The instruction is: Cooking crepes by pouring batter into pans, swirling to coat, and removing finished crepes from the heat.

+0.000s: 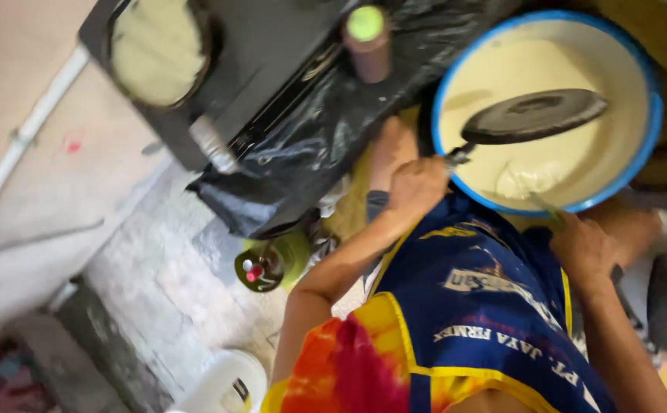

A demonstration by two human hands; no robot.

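Left hand (418, 186): grip closed round the handle of a small dark pan (536, 116) — fist tight, knuckles up.
Pan: flat, round, blackened, held tilted over the basin (657, 115), its face above the batter (578, 69) rather than in it.
Right hand (584, 246): at the near rim of the basin, fingers curled on a thin greenish stick-like handle (544, 205) that dips toward the batter; how firmly the grip holds it, I cannot tell.
Basin: wide, round, blue-rimmed, pale inside, filled with smooth cream-yellow batter with a thicker lump near the front edge.
Stove (272, 46): black, boxy, just left of the basin, partly draped in crumpled black plastic sheet (326, 145); a second round pan (157, 47) sits on it, covered in pale batter.
Bottle (368, 42): brown with a light green cap, upright on the stove beside the basin.
Gas canister (265, 264): green, with a regulator on top, on the floor below the stove.
Floor (157, 283): rough grey concrete, stained; a white pipe (20, 145) runs along the beige wall — a white plastic container (222, 382) stands lower down.
Clothing: dark blue apron with yellow trim over a tie-dye shirt.
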